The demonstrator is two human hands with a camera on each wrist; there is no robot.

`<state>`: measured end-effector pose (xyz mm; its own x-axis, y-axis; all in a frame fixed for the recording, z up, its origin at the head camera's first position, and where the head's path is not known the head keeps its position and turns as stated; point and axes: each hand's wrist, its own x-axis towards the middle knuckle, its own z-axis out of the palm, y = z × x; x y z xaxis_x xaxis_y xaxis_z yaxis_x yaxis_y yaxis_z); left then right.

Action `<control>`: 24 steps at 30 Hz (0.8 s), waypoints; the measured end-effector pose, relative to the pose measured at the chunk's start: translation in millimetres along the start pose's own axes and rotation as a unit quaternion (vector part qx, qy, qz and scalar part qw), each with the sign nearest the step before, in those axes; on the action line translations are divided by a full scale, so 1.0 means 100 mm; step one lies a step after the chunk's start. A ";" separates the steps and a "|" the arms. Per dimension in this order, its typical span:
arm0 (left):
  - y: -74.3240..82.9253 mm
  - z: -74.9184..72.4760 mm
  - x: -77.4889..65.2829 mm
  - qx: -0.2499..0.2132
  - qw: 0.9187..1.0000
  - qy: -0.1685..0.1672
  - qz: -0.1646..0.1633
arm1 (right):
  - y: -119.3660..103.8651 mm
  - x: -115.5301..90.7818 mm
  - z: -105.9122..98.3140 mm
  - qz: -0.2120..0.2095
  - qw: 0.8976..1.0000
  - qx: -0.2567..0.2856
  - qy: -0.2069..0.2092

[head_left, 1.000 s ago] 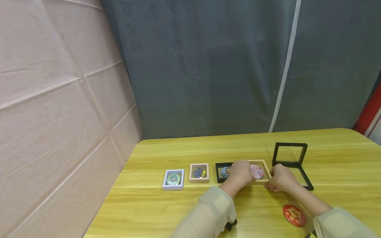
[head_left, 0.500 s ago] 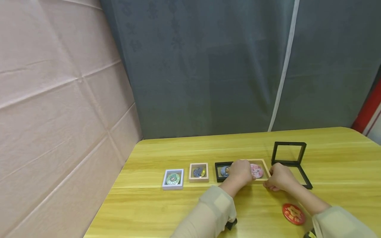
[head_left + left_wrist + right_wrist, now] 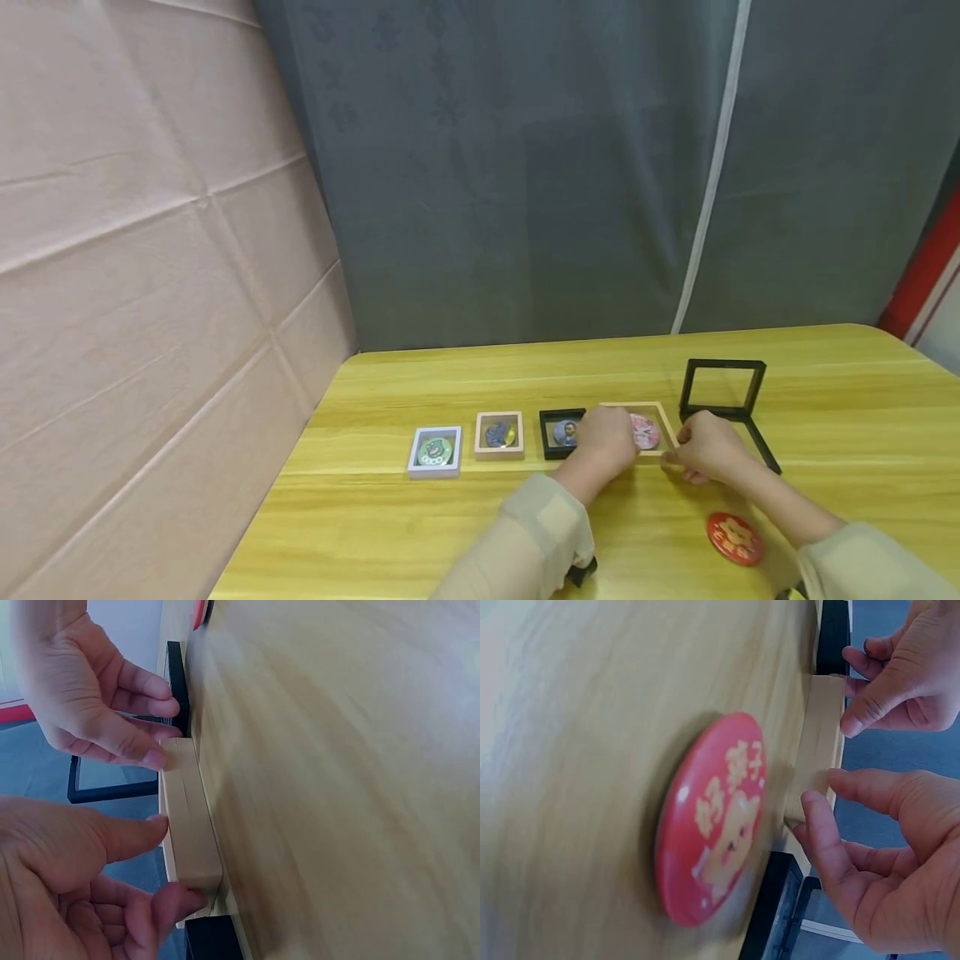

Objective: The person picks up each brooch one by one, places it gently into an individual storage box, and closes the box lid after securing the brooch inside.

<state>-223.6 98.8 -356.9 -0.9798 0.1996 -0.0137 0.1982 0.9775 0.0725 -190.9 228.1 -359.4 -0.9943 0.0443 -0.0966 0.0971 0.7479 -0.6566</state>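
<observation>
A beige display frame [image 3: 633, 405] lies flat on the table with a round pink badge [image 3: 646, 432] inside it. My left hand [image 3: 606, 437] grips its left end, the thumb on the upper edge and a finger at the end wall. At the right near corner, my right hand [image 3: 712, 450] pinches the same frame between thumb and fingers, as the right wrist view shows. Just left of it sits a black frame [image 3: 550, 452] with a blue portrait badge [image 3: 566, 432], partly covered by my left hand. A red badge [image 3: 735, 538] lies on the table near my right forearm.
An unfolded black frame [image 3: 723, 364] stands right of my hands, one half upright. A pink-beige frame [image 3: 499, 455] and a white frame [image 3: 434, 472], each with a badge, lie to the left. The yellow wood-grain table [image 3: 360, 533] meets a grey curtain [image 3: 487, 208] behind.
Both hands stay on the beige frame, with only slight finger movement at its right corner. The head view has shifted a little; the other frames and the red badge keep their places.
</observation>
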 end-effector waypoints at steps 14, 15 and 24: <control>0.10 0.03 -0.21 0.080 0.996 0.007 0.043 | 0.11 -0.19 -0.17 -0.025 0.999 -0.031 -0.018; 0.12 0.03 -0.23 0.077 0.996 0.006 0.049 | 0.14 -0.20 -0.18 -0.023 0.999 -0.031 -0.023; 0.35 0.04 -0.40 0.013 0.990 -0.072 0.116 | 0.41 -0.38 -0.27 0.014 0.997 -0.050 -0.056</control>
<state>-177.1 125.4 -358.1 -0.8936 0.4258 -0.1422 0.4209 0.9048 0.0644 -150.7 275.4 -362.3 -0.9798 -0.0041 -0.2001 0.1140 0.8102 -0.5750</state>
